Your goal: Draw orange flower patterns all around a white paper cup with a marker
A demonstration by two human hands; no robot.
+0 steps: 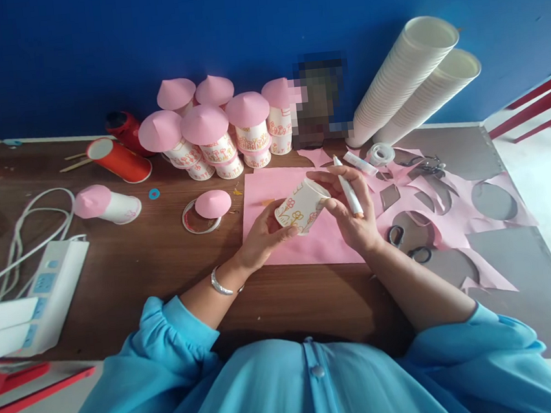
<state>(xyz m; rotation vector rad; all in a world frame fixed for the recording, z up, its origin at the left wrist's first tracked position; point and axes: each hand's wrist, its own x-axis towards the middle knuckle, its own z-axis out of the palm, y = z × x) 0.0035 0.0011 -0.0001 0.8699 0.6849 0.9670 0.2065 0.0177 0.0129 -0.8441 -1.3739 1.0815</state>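
Note:
A white paper cup (pixel 301 209) with red and yellow flowers drawn on it is tilted between my hands, its mouth toward the right. My left hand (pixel 259 242) grips it around the base. At the rim, the thumb and a finger of my right hand (pixel 359 221) pinch the cup. A white marker (pixel 348 190) with an orange-brown end also rests in my right hand, between the fingers. Beneath both hands lies a pink paper sheet (pixel 309 252). Behind it stand several decorated cups with pink cone tops (pixel 204 126).
Two tall stacks of white cups (pixel 404 77) lean at the back right. Pink paper scraps (pixel 448 232) and scissors (pixel 419 254) lie on the right. To the left are a tape roll (pixel 187 225) under a pink cone (pixel 213 204), a capped cup (pixel 122 208) and a power strip (pixel 61 285).

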